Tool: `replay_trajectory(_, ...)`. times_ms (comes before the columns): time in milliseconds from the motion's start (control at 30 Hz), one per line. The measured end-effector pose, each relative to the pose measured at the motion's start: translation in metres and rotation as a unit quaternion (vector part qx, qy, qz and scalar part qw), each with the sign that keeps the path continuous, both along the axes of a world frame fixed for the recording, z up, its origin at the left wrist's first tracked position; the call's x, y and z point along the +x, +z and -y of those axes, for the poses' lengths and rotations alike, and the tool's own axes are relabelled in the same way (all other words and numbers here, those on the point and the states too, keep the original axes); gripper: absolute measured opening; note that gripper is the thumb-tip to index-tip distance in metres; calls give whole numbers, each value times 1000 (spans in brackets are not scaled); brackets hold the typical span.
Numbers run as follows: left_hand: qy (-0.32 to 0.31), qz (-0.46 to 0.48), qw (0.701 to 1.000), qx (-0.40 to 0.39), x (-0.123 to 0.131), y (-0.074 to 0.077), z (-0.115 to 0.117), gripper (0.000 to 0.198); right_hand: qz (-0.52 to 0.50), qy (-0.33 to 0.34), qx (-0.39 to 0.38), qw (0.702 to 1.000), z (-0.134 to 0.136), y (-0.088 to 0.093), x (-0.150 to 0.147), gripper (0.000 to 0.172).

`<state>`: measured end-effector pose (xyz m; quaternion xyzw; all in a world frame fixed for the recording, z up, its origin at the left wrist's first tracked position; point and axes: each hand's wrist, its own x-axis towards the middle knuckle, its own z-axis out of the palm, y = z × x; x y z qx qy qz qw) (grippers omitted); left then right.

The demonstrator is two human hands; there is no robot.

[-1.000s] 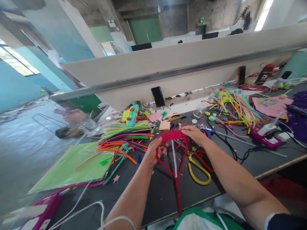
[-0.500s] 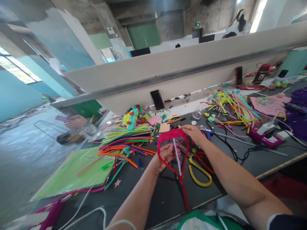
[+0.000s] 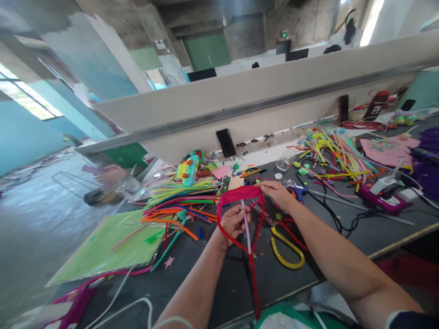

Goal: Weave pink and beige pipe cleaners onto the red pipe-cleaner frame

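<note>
A fan-shaped frame of red pipe cleaners with a pink woven top band and a pale lilac middle stem stands upright over the dark table. My left hand pinches the lilac stem inside the frame. My right hand pinches the top right corner of the pink band. The frame's red handle runs down toward my lap.
A pile of coloured pipe cleaners and green sheets lie at left. Yellow-handled scissors lie right of the frame. A glue gun, black cables, more pipe cleaners and a phone against the divider lie beyond.
My left hand has moved from the frame's upper left edge to the lilac middle stem. The frame has tilted and shifted slightly left; my right hand stays at the top right corner.
</note>
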<state>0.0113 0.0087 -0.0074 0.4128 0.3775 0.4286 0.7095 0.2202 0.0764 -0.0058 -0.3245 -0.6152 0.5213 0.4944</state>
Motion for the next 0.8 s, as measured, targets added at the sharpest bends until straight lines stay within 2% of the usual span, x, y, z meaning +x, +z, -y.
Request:
replay_trajectory(267, 8, 8, 1000, 20, -4, 0, -3, 33, -9, 33, -21, 999, 7, 7, -4, 41)
replay_trajectory(467, 53, 74, 993, 71, -22, 6, -11, 32, -74, 7, -34, 997, 16, 17, -13, 55)
replay_trajectory(533, 76, 91, 989, 85, -26, 7, -13, 33, -80, 45, -62, 994, 19, 17, -18, 60)
replay_trajectory(667, 95, 116, 982, 112, -29, 12, -12, 33, -68, 163, -110, 978, 32, 19, -31, 72)
replay_trajectory(800, 92, 119, 981, 120, -27, 18, -7, 35, -2, 314, -135, 940, 49, 29, -37, 57)
